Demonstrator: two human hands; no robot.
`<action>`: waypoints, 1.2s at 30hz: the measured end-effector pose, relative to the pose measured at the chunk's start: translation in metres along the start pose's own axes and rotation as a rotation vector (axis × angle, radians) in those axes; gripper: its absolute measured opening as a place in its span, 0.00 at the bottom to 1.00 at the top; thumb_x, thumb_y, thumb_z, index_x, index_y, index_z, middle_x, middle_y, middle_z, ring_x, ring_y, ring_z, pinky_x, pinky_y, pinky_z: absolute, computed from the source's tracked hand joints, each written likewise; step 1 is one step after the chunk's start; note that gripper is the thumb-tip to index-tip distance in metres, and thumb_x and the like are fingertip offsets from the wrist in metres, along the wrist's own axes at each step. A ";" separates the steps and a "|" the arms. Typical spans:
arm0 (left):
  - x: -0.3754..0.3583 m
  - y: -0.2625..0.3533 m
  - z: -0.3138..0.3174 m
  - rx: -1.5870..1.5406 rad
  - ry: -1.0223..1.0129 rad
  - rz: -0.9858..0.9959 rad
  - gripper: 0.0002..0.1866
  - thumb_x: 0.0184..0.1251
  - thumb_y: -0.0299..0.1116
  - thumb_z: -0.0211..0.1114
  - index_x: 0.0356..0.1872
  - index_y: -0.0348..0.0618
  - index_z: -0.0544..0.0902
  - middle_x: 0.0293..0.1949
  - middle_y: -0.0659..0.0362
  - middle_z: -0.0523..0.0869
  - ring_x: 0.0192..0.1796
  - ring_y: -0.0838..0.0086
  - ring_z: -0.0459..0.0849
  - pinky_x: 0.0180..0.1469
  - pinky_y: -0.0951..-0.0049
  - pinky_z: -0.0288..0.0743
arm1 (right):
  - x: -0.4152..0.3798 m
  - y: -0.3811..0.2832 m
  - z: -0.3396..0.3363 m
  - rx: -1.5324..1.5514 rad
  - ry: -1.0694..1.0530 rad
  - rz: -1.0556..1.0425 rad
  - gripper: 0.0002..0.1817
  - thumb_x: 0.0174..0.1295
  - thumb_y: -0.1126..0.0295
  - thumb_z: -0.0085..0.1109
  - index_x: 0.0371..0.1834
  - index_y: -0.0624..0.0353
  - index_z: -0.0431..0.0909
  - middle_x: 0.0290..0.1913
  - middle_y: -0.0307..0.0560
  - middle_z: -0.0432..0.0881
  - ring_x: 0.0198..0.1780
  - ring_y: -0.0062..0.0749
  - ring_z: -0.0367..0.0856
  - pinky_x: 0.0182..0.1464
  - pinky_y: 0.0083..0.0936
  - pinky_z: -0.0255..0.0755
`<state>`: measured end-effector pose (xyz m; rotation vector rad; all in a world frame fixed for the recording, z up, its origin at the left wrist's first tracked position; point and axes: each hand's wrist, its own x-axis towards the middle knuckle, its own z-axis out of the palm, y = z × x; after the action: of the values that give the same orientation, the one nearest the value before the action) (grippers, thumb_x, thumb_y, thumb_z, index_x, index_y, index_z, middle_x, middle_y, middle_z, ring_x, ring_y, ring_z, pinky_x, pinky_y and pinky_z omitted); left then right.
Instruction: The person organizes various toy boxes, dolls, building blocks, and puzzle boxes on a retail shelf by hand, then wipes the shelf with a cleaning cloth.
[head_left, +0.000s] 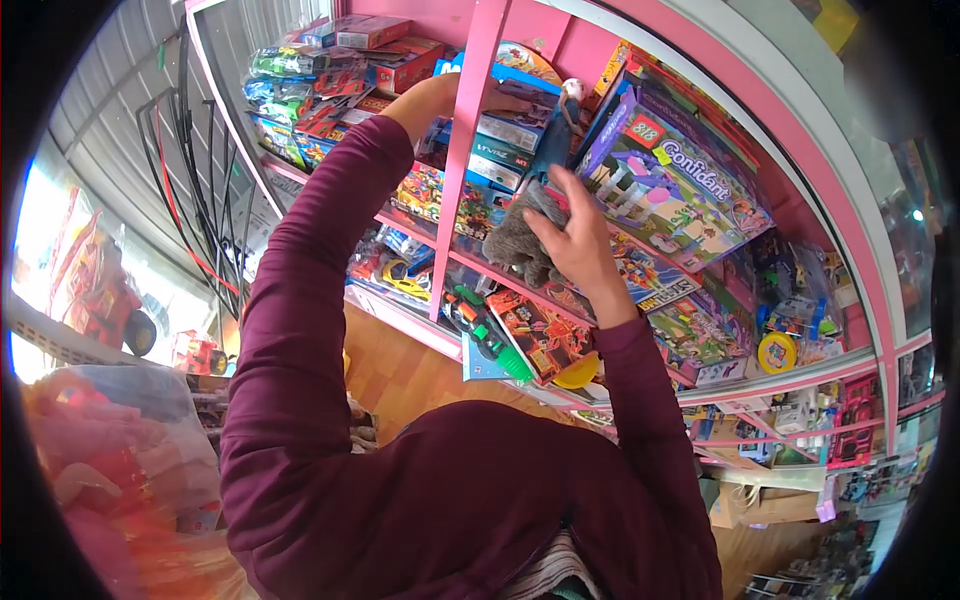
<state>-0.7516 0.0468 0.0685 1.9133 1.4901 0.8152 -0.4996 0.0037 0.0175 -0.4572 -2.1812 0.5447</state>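
My right hand (585, 245) is closed around a grey fuzzy cloth (520, 240), held at the front of a pink-framed shelf. Past the cloth, a small doll-like figure with a white head (573, 90) and a blue body stands among the boxes. My left hand (448, 92) reaches into the shelf behind a pink upright post (475, 130), which hides part of it. Its fingers are near a blue toy box (520, 85) and the figure; I cannot tell what they hold. Beside my right hand leans a large purple "Confidant" box (680, 180).
Packaged toy cars (280, 95) and red boxes (405, 65) are stacked on the left. Below the shelf lie a green toy (490, 335) and a red box (540, 335). Black cables (195, 170) hang at the left wall. A plastic-wrapped pink bundle (110, 470) stands lower left.
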 end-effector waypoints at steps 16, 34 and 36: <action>-0.025 0.057 -0.004 -0.388 0.099 -0.276 0.47 0.48 0.47 0.71 0.64 0.33 0.56 0.48 0.54 0.79 0.47 0.72 0.79 0.46 0.75 0.74 | 0.003 0.016 0.025 -0.107 0.016 -0.021 0.29 0.50 0.64 0.63 0.53 0.69 0.66 0.48 0.60 0.72 0.47 0.51 0.74 0.45 0.36 0.71; 0.040 -0.003 -0.023 0.889 0.138 -0.343 0.19 0.53 0.40 0.58 0.40 0.36 0.79 0.36 0.49 0.83 0.37 0.65 0.82 0.40 0.70 0.75 | -0.037 -0.018 0.001 0.072 0.018 0.027 0.22 0.49 0.70 0.61 0.49 0.63 0.70 0.46 0.56 0.73 0.49 0.50 0.72 0.51 0.35 0.67; 0.049 -0.022 -0.025 0.815 0.079 -0.402 0.32 0.47 0.46 0.60 0.50 0.29 0.73 0.41 0.44 0.82 0.46 0.60 0.81 0.49 0.67 0.73 | -0.044 -0.015 -0.002 0.068 0.007 0.038 0.23 0.49 0.69 0.62 0.49 0.63 0.70 0.46 0.55 0.72 0.47 0.50 0.74 0.48 0.35 0.69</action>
<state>-0.7753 0.1014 0.0740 1.9812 2.4004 0.0803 -0.4736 -0.0302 -0.0010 -0.4645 -2.1441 0.6354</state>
